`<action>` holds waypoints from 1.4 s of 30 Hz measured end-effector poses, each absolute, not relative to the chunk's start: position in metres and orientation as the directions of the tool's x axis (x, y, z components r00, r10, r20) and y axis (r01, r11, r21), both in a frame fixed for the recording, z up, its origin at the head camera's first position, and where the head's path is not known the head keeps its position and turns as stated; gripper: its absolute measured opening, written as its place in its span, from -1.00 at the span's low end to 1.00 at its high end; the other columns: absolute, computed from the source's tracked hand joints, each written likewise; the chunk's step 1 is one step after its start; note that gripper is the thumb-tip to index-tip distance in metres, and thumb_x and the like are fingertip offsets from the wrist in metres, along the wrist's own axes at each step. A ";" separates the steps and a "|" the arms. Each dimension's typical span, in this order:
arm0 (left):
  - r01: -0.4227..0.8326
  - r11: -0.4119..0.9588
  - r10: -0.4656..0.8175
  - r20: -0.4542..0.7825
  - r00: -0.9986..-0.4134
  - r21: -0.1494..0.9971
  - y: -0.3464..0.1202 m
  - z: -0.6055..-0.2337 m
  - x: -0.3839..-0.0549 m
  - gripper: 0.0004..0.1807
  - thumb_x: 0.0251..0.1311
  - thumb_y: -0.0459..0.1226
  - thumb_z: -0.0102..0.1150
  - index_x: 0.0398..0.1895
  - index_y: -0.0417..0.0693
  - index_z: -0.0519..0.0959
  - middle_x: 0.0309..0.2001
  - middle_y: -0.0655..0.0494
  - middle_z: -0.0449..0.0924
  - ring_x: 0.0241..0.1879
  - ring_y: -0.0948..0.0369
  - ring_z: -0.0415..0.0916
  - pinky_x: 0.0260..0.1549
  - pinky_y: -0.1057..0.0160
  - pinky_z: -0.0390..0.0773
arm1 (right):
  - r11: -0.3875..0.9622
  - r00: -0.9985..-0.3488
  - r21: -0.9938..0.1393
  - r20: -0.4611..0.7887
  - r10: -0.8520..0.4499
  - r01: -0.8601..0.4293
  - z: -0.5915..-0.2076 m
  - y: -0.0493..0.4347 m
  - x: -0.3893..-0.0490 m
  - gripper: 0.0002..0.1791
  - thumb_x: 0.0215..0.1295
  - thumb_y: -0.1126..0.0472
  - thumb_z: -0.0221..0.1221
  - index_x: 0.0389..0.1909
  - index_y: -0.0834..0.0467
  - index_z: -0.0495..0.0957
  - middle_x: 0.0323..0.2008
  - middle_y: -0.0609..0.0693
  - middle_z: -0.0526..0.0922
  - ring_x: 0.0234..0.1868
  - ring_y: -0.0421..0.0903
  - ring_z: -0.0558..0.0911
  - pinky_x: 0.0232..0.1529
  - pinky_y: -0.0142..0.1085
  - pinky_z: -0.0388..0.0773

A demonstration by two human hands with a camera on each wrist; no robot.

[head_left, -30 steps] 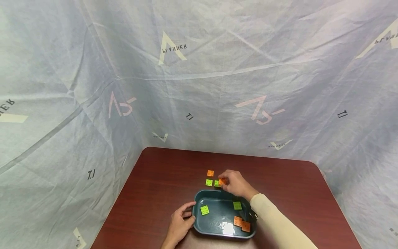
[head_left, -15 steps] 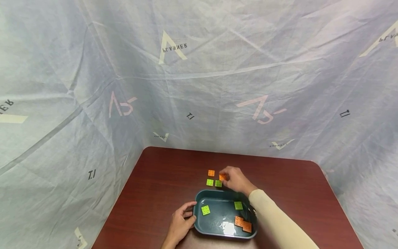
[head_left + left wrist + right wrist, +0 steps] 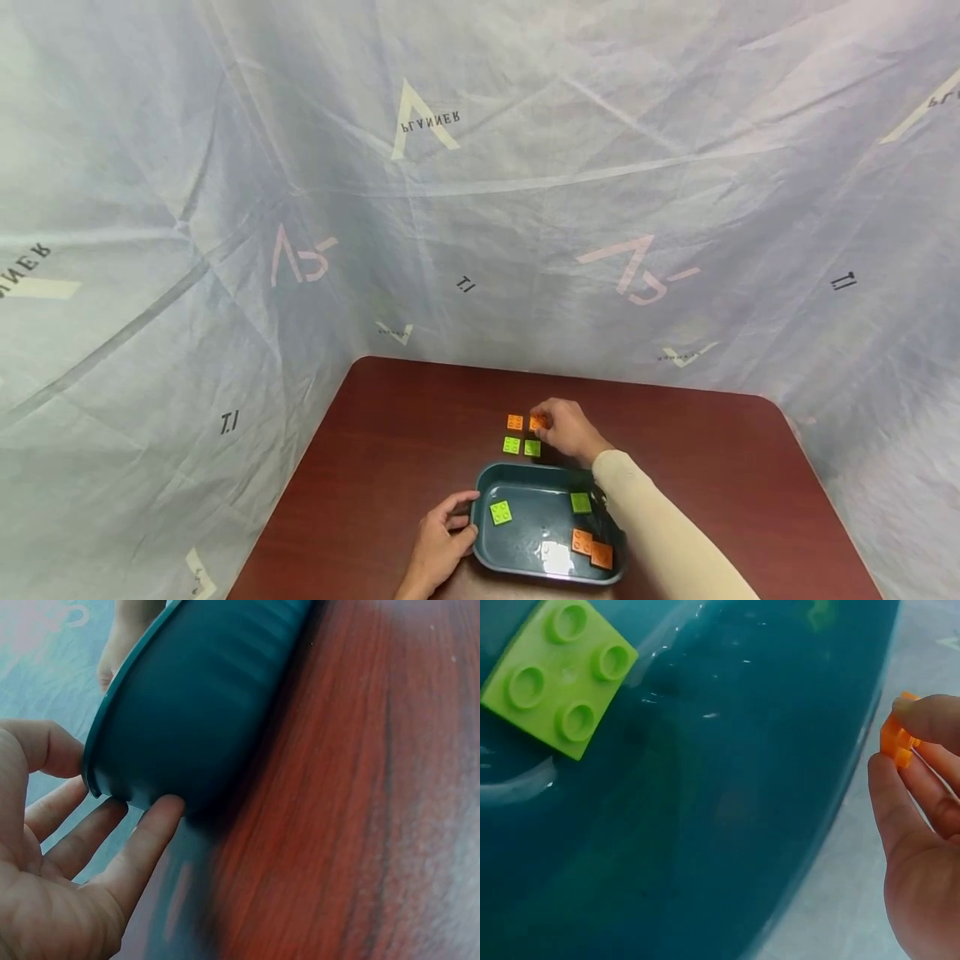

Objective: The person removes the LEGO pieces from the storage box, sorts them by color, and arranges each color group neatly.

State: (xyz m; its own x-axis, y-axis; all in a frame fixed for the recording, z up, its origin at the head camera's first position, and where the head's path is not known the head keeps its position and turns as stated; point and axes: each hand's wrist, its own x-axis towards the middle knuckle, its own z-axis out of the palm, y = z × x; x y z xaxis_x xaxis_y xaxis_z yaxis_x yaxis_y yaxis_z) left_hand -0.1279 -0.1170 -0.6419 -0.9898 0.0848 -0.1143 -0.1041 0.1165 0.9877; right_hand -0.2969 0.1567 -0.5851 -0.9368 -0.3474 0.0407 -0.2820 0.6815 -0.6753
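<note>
Orange brick (image 3: 889, 737), pinched in the right hand (image 3: 567, 430), should be squared level beside its orange neighbour (image 3: 515, 422) while the left hand (image 3: 437, 537), fingers loosely spread, steadies the tray (image 3: 528, 521).

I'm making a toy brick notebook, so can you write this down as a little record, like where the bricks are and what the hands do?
Tray: dark blue-green, rounded corners
Bricks in tray: two green ones, two orange ones
Bricks beyond tray: two lime bricks, one orange brick
Left hand: holds the tray's left end
Right hand: pinches another orange brick
Table: dark red-brown
Backdrop: pale sheet with printed letters
</note>
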 end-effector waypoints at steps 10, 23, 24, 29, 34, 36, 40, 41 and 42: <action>-0.110 0.105 0.069 -0.118 -0.991 0.988 -0.115 -0.645 -0.127 -0.48 0.24 -0.43 0.31 0.29 0.01 0.64 0.18 -0.18 0.69 0.02 -0.04 0.73 -0.40 0.23 0.78 | 0.734 -0.948 -0.627 0.024 -0.317 -0.261 -0.598 0.149 -0.313 -0.65 0.26 0.37 0.43 0.08 0.21 0.75 0.04 0.10 0.75 -0.04 -0.01 0.68 0.06 -0.01 0.74; -0.114 0.093 0.060 -0.120 -0.991 0.989 -0.114 -0.645 -0.127 -0.48 0.23 -0.43 0.31 0.28 0.02 0.65 0.18 -0.19 0.69 -0.01 -0.03 0.75 -0.41 0.23 0.77 | 0.769 -0.961 -0.610 -0.046 -0.273 -0.189 -0.616 0.142 -0.327 -0.66 0.23 0.43 0.40 0.05 0.25 0.76 -0.02 0.13 0.78 -0.08 0.02 0.68 0.05 0.01 0.75; -0.114 0.099 0.060 -0.120 -0.991 0.989 -0.114 -0.645 -0.127 -0.48 0.23 -0.43 0.31 0.28 0.04 0.65 0.18 -0.18 0.69 -0.01 -0.02 0.75 -0.41 0.24 0.77 | 0.772 -0.961 -0.607 -0.048 -0.271 -0.188 -0.617 0.142 -0.327 -0.66 0.22 0.43 0.40 0.04 0.25 0.76 -0.03 0.13 0.78 -0.09 0.02 0.68 0.04 0.00 0.75; -0.102 0.103 0.073 -0.110 -0.991 0.989 -0.115 -0.645 -0.128 -0.48 0.24 -0.42 0.31 0.28 0.05 0.65 0.18 -0.17 0.69 -0.01 0.01 0.75 -0.40 0.24 0.77 | 0.775 -0.963 -0.607 -0.052 -0.264 -0.179 -0.619 0.143 -0.328 -0.66 0.21 0.46 0.39 0.03 0.26 0.76 -0.05 0.14 0.78 -0.13 0.01 0.67 0.00 0.01 0.76; -0.100 0.102 0.082 -0.109 -0.991 0.990 -0.116 -0.645 -0.129 -0.49 0.24 -0.42 0.31 0.28 0.04 0.65 0.19 -0.19 0.68 -0.01 0.01 0.75 -0.39 0.24 0.78 | 0.775 -0.962 -0.607 -0.062 -0.267 -0.176 -0.618 0.143 -0.327 -0.65 0.20 0.46 0.39 0.03 0.26 0.76 -0.04 0.15 0.78 -0.13 0.02 0.67 0.01 0.02 0.76; -0.100 0.105 0.080 -0.108 -0.991 0.989 -0.116 -0.644 -0.129 -0.49 0.23 -0.43 0.31 0.27 0.04 0.65 0.19 -0.19 0.68 -0.01 0.01 0.75 -0.39 0.24 0.77 | 0.775 -0.962 -0.609 -0.067 -0.264 -0.170 -0.618 0.143 -0.327 -0.64 0.20 0.46 0.39 0.04 0.26 0.76 -0.03 0.14 0.78 -0.11 0.02 0.67 0.02 0.03 0.76; -0.099 0.105 0.075 -0.107 -0.991 0.990 -0.116 -0.645 -0.128 -0.49 0.23 -0.43 0.30 0.27 0.04 0.65 0.18 -0.19 0.68 -0.01 0.00 0.75 -0.39 0.24 0.77 | 0.775 -0.963 -0.609 -0.067 -0.261 -0.167 -0.619 0.143 -0.328 -0.63 0.21 0.46 0.39 0.05 0.25 0.76 -0.02 0.15 0.78 -0.09 0.04 0.68 0.01 0.03 0.76; -0.101 0.103 0.075 -0.109 -0.991 0.990 -0.116 -0.645 -0.128 -0.48 0.23 -0.44 0.30 0.27 0.04 0.65 0.19 -0.19 0.68 -0.01 0.00 0.75 -0.38 0.24 0.78 | 0.775 -0.964 -0.611 -0.070 -0.258 -0.163 -0.619 0.142 -0.328 -0.63 0.21 0.46 0.39 0.05 0.24 0.76 -0.02 0.14 0.78 -0.09 0.04 0.68 0.02 0.02 0.76; -0.102 0.101 0.075 -0.109 -0.991 0.990 -0.116 -0.645 -0.128 -0.48 0.23 -0.44 0.30 0.27 0.03 0.65 0.19 -0.19 0.68 -0.01 0.00 0.75 -0.38 0.24 0.78 | 0.774 -0.964 -0.612 -0.072 -0.257 -0.161 -0.619 0.142 -0.327 -0.64 0.21 0.46 0.39 0.05 0.24 0.76 -0.02 0.14 0.78 -0.08 0.04 0.68 0.02 0.02 0.76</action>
State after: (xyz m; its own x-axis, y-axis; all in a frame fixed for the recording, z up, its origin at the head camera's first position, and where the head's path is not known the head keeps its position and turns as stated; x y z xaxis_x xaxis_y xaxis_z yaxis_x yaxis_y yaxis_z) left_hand -0.1280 -0.1158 -0.6452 -0.9912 0.0751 -0.1093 -0.1015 0.1006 0.9897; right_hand -0.3274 0.1421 -0.6194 -0.9638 -0.2569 -0.0717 -0.1610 0.7745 -0.6118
